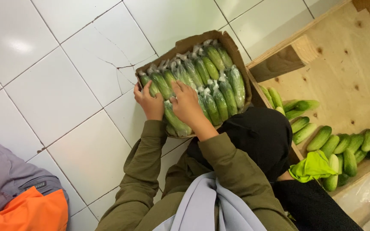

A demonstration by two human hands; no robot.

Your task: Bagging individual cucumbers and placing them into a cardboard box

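Wrapped cucumbers (202,81) in cardboard box (236,49) under both hands' (150,102) grip.

The person wears an olive-green jacket with long, creased sleeves (144,171) and a pale grey-lavender garment (206,205) over the chest.

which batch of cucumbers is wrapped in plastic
The cucumbers in the cardboard box on the tiled floor, under both hands: each is in clear wrap with a twisted end. Those in the wooden crate are bare.

Glossy plastic-wrapped cucumbers (202,81), matt cardboard box (236,51), glossy cracked tiles (65,85), raw plywood (347,72)
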